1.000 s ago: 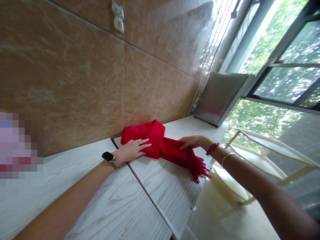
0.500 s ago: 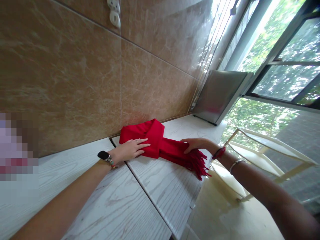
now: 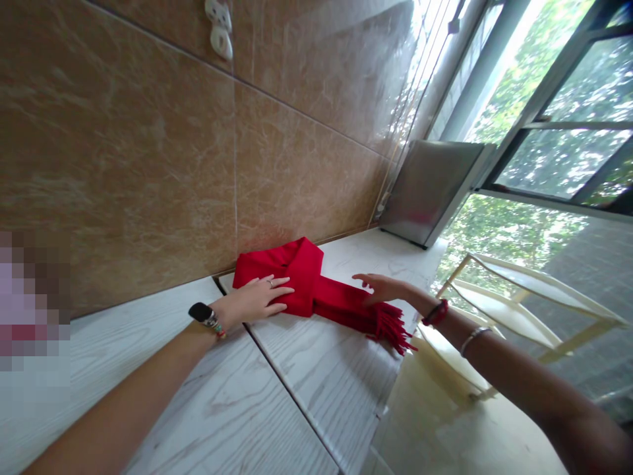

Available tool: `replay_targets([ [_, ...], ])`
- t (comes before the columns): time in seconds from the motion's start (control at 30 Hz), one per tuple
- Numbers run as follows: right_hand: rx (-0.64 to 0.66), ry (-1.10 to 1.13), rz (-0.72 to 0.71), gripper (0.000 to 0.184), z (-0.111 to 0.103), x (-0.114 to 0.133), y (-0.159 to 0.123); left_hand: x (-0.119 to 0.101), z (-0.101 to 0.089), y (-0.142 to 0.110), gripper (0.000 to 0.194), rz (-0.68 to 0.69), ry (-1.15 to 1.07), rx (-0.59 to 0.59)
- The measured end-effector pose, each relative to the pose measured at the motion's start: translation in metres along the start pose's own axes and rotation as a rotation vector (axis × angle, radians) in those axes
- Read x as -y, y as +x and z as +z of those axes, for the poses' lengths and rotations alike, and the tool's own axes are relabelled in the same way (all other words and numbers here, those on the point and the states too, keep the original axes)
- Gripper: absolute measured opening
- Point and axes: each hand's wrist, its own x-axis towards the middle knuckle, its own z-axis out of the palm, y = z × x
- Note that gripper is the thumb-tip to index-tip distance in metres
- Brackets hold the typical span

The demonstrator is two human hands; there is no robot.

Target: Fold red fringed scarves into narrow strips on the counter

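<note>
A red fringed scarf [image 3: 324,295] lies folded on a white wood-grain tabletop [image 3: 306,389], against a brown tiled wall. My left hand [image 3: 256,298] rests flat on the folded end, fingers stretched out; a black watch sits on that wrist. My right hand [image 3: 383,288] hovers open just above the narrow part of the scarf near the red fringe [image 3: 393,330], which hangs over the table's edge. Bracelets show on my right wrist.
A grey laptop [image 3: 428,188] stands open at the far end of the table by the window. A pale yellow chair [image 3: 499,310] stands to the right, below the table's edge. A white socket [image 3: 219,30] is mounted high on the wall.
My right hand has lifted off the scarf and drawn slightly toward the fringe end. My left hand stays pressed on the folded end.
</note>
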Motion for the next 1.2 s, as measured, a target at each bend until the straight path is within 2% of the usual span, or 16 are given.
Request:
replay_targets([
  [0.07, -0.122, -0.064, -0.158, 0.059, 0.007, 0.015, -0.010, -0.010, -0.005, 0.005, 0.039, -0.006, 0.060, 0.002],
  [0.17, -0.205, -0.155, -0.358, 0.041, 0.027, 0.040, -0.021, -0.034, -0.013, 0.021, 0.044, 0.015, 0.104, -0.054],
  [0.27, -0.273, -0.217, -0.379, 0.038, 0.049, 0.052, -0.021, -0.058, -0.017, 0.042, 0.047, 0.046, 0.101, -0.048],
  [0.4, -0.282, -0.242, -0.317, 0.049, 0.062, 0.045, -0.017, -0.077, -0.008, 0.064, 0.040, -0.026, 0.092, 0.061],
  [0.5, -0.288, -0.248, -0.277, 0.048, 0.061, 0.039, -0.020, -0.080, 0.002, 0.067, 0.038, -0.091, 0.106, 0.054],
  [0.63, -0.373, -0.216, -0.233, 0.046, 0.060, 0.038, -0.026, -0.073, 0.005, 0.064, 0.040, -0.053, 0.052, 0.077],
  [0.73, -0.476, -0.225, -0.273, 0.042, 0.065, 0.034, -0.027, -0.069, 0.004, 0.063, 0.039, -0.052, 0.034, 0.080],
  [0.83, -0.530, -0.260, -0.339, 0.039, 0.073, 0.026, -0.025, -0.072, 0.005, 0.063, 0.048, -0.072, 0.064, 0.086],
  [0.93, -0.528, -0.271, -0.332, 0.043, 0.078, 0.018, -0.024, -0.078, 0.008, 0.064, 0.048, -0.105, 0.091, 0.063],
  [1.03, -0.506, -0.280, -0.300, 0.045, 0.072, 0.017, -0.027, -0.080, 0.011, 0.063, 0.045, -0.127, 0.112, 0.033],
  [1.2, -0.506, -0.301, -0.408, 0.043, 0.065, 0.014, -0.044, -0.074, 0.014, 0.060, 0.051, -0.087, 0.094, 0.104],
])
